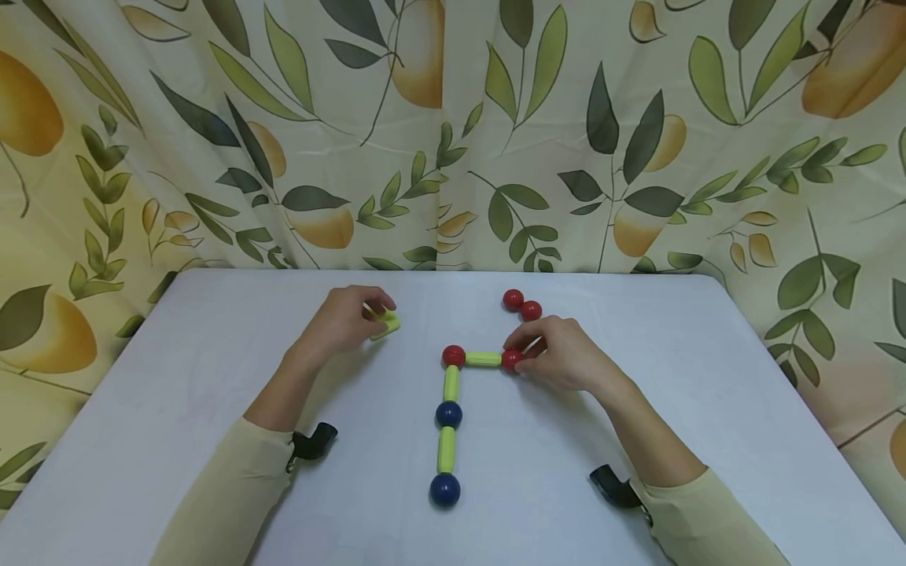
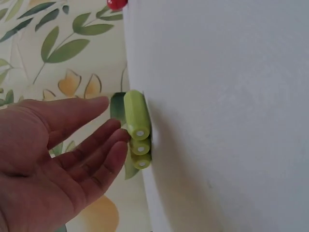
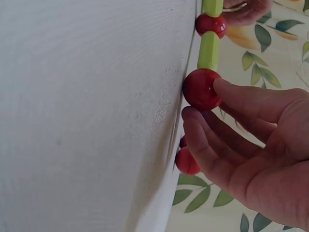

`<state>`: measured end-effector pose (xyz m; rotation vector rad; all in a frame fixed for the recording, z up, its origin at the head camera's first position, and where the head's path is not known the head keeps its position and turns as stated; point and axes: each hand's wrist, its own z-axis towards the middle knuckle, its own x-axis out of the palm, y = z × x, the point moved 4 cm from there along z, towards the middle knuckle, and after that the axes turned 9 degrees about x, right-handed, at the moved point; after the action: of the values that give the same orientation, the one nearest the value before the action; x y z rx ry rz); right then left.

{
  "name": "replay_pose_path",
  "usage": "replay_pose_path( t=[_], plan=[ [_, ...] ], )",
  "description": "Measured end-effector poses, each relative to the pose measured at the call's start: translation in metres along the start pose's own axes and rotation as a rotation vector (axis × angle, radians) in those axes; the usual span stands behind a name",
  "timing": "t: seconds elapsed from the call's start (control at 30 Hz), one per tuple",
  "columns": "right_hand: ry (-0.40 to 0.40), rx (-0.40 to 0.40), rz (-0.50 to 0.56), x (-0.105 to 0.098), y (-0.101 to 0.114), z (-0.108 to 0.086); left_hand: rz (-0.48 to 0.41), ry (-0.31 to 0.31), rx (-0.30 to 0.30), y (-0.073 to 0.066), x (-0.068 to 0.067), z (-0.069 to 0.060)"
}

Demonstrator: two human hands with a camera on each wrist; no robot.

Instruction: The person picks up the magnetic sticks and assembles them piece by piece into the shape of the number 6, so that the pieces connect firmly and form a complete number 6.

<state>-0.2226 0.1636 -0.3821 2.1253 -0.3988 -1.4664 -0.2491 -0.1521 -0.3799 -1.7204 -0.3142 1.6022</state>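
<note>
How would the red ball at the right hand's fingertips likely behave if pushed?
Being round, the red ball would probably tend to roll. The yellow-green rod butted against it might check that or get dragged along. Its glossy, smooth-looking surface may prove slightly slippery for the right hand touching it.

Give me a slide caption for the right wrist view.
Right hand holds a red ball against a green rod with another red ball at its far end.

four red balls, two dark blue balls, six yellow-green rods in all
</note>
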Motion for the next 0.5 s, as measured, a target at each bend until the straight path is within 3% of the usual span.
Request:
replay_pose_path(
  t=[0.5],
  plan=[
    [0.006, 0.002, -0.001, 0.000, -0.001, 0.001, 0.084, 0.047, 0.004, 0.001, 0.013, 0.003]
  ],
)
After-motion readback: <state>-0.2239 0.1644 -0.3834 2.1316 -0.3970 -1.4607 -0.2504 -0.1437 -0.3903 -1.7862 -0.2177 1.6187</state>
